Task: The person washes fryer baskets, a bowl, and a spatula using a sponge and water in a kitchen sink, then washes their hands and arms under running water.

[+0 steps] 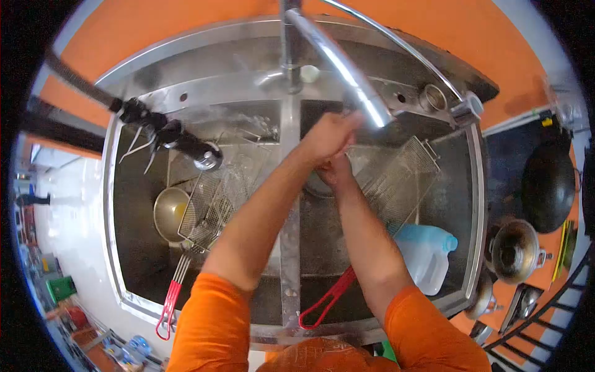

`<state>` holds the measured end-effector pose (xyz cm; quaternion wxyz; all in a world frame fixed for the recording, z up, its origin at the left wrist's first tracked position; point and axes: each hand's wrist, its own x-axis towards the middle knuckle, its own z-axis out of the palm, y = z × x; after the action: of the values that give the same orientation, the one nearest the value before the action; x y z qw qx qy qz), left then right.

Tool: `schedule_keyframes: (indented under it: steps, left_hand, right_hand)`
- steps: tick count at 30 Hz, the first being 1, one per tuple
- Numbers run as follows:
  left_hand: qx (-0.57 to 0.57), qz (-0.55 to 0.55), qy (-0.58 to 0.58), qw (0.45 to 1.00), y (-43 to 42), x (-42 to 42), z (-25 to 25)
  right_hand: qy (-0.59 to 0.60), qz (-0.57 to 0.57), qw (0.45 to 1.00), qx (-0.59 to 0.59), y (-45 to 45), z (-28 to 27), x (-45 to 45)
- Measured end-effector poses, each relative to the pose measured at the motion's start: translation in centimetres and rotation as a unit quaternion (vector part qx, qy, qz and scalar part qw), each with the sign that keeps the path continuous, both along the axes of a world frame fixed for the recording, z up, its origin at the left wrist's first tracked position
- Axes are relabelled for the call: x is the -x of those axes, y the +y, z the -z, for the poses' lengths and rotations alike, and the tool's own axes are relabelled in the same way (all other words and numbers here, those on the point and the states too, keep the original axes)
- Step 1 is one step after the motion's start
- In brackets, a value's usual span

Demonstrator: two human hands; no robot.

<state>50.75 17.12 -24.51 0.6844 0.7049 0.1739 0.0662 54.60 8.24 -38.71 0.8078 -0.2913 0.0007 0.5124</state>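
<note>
My left hand (pixel 333 137) is over the right basin, just beside the chrome faucet spout (pixel 347 71); its bent fingers are blurred. Close beneath it is my right hand (pixel 336 172), partly covered, its fingers mostly hidden. The two hands overlap and seem to touch; I cannot make out anything between them. A wire fry basket (pixel 406 180) leans in the right basin beyond my right hand. Its apparent red handle (pixel 331 301) shows below my right forearm. A translucent jug with bluish contents (pixel 427 257) lies to the right of that forearm.
In the left basin are another wire basket (pixel 211 208) with a red handle (pixel 169 310) and a metal bowl (pixel 173 214). A black spray nozzle (pixel 186 146) hangs above them. The steel divider (pixel 290 248) separates the basins. Pans, including a dark wok (pixel 545 186), are at the right.
</note>
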Motion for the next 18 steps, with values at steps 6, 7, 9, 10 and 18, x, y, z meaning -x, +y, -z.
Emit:
schedule_keyframes:
  steps: [6, 7, 9, 10, 18]
  left_hand:
    - [0.071, -0.115, -0.027, 0.990, -2.0, 6.8, -3.4]
    - [0.093, -0.142, -0.073, 0.983, -2.5, 7.5, -3.2]
    - [-0.017, -0.161, -0.100, 0.982, -2.6, 8.3, -0.4]
    - [-0.071, -0.172, -0.114, 0.976, -2.9, 8.5, 0.0]
    - [-0.330, -0.194, -0.125, 0.915, -4.2, 9.6, -0.1]
  right_hand:
    - [-0.023, -0.014, 0.997, 0.068, 0.3, -3.4, 0.0]
    - [-0.047, -0.002, 0.994, 0.099, 0.5, -3.7, 0.3]
    - [-0.095, 0.017, 0.982, 0.160, 0.9, -4.2, 0.6]
    - [-0.050, 0.018, 0.992, 0.111, 1.4, -3.6, 1.0]
    - [-0.141, -0.014, 0.983, 0.118, 0.9, 2.1, 0.0]
